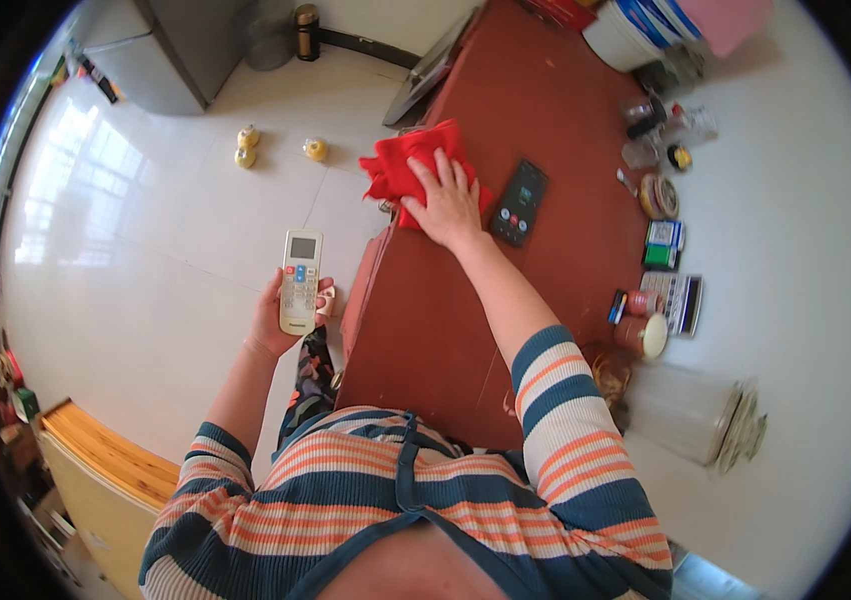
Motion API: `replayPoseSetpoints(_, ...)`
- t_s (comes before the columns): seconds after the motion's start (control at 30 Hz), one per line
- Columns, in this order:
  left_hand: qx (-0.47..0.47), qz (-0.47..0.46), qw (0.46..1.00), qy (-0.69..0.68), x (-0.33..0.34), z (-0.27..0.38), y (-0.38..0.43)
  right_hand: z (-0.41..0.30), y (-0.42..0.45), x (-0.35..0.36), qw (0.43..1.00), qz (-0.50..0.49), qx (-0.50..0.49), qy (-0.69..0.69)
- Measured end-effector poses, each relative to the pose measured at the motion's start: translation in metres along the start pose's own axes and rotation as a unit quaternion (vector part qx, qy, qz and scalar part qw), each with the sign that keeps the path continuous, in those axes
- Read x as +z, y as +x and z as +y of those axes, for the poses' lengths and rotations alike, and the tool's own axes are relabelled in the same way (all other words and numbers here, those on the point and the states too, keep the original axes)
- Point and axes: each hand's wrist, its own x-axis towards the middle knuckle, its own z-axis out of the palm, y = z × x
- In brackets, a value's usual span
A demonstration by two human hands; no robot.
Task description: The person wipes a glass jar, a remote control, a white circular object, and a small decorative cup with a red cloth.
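Observation:
My left hand (269, 319) holds a white air-conditioner remote control (301, 300) upright in view, beyond the left edge of the table. Its screen and buttons face me. My right hand (446, 208) rests on a bunched red cloth (393, 159) with its fingers spread. The cloth lies at the left edge of the reddish-brown table (433, 315), and part of it hangs over that edge. Just right of the cloth, a black smartphone (520, 202) lies flat with its screen lit.
Along the table's right side stand glass jars (684, 412), a calculator (684, 304), a tape roll (658, 196) and small boxes (664, 244). White buckets (624, 37) are at the far end. Yellow round objects (315, 149) lie on the tiled floor (170, 225), near a refrigerator (147, 60).

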Motion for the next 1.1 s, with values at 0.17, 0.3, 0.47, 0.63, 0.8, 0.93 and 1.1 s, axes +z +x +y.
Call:
replayPoseSetpoints(0.17, 0.012, 0.042, 0.999, -0.007, -0.009, -0.011, 0.000, 0.012, 0.043, -0.003, 0.999, 0.009, 0.052, -0.004)
replayPoseSetpoints(0.3, 0.045, 0.010, 0.999, -0.001, 0.010, -0.006, 0.001, -0.015, -0.021, 0.018, 0.998, 0.034, -0.041, -0.045)
replayPoseSetpoints(0.47, 0.044, -0.083, 0.995, 0.010, 0.041, 0.007, 0.023, -0.054, -0.184, 0.031, 0.972, -0.098, -0.211, 0.024)
replayPoseSetpoints(0.63, -0.043, -0.084, 0.990, 0.103, 0.085, -0.020, 0.030, 0.007, -0.272, 0.037, 0.990, 0.006, -0.137, -0.020)
replayPoseSetpoints(0.8, -0.160, -0.110, 0.971, 0.141, 0.105, -0.079, 0.031, 0.111, -0.240, -0.032, 0.926, 0.309, 0.215, 0.025)
replayPoseSetpoints(0.93, -0.248, -0.129, 0.944, 0.176, 0.124, -0.115, 0.035, 0.157, -0.235, 0.004, 0.853, 0.274, 0.444, -0.010)
replayPoseSetpoints(1.1, -0.284, -0.112, 0.933, 0.188, 0.131, -0.136, 0.037, 0.081, -0.274, 0.031, 0.905, 0.267, 0.331, -0.026)
